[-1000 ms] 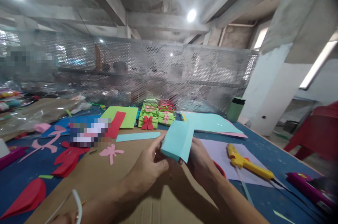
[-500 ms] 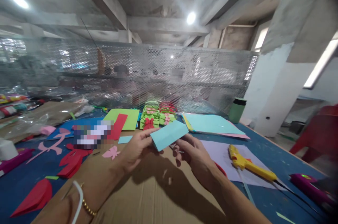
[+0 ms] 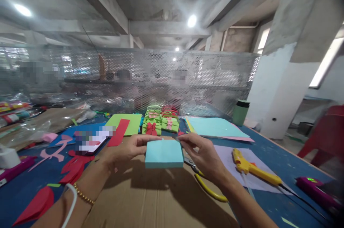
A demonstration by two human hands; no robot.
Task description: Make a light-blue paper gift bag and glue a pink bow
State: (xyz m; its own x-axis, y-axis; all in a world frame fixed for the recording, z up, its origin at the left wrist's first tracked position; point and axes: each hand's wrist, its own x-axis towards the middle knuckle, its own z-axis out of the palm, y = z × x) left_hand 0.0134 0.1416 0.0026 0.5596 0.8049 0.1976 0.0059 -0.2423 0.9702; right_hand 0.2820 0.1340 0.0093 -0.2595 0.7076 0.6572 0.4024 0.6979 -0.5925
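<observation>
Gripping a folded rectangle of light-blue paper point(image 3: 163, 153) between both hands, the person is holding it low over a brown corrugated cardboard sheet point(image 3: 150, 203) that is lying on the blue worktop point(image 3: 271, 156). The left hand point(image 3: 125, 151) is pinching the paper's upper left corner with thumb and fingertips. The right hand point(image 3: 205, 156) is pinching the upper right corner likewise. Both hands are thus closed on the paper. Whether its lower edge is touching the cardboard cannot be told.

A pair of scissors with yellow handles point(image 3: 208, 186) is lying on the cardboard directly under the right wrist. A yellow hot-glue gun point(image 3: 251, 166) is resting on a pale lilac sheet point(image 3: 228, 152) just right of the right hand, and a purple glue gun point(image 3: 314, 190) is lying further right.

Beyond the paper, small green paper bags with red and pink bows point(image 3: 158, 123) are standing in a cluster, between a lime-green sheet point(image 3: 131, 122) and a stack of light-blue sheets point(image 3: 212, 126). Red paper cut-outs point(image 3: 73, 167) and a pink cut-out point(image 3: 52, 151) are lying left of the left forearm. A green cup point(image 3: 240, 112) is standing by the perforated metal screen point(image 3: 161, 74).
</observation>
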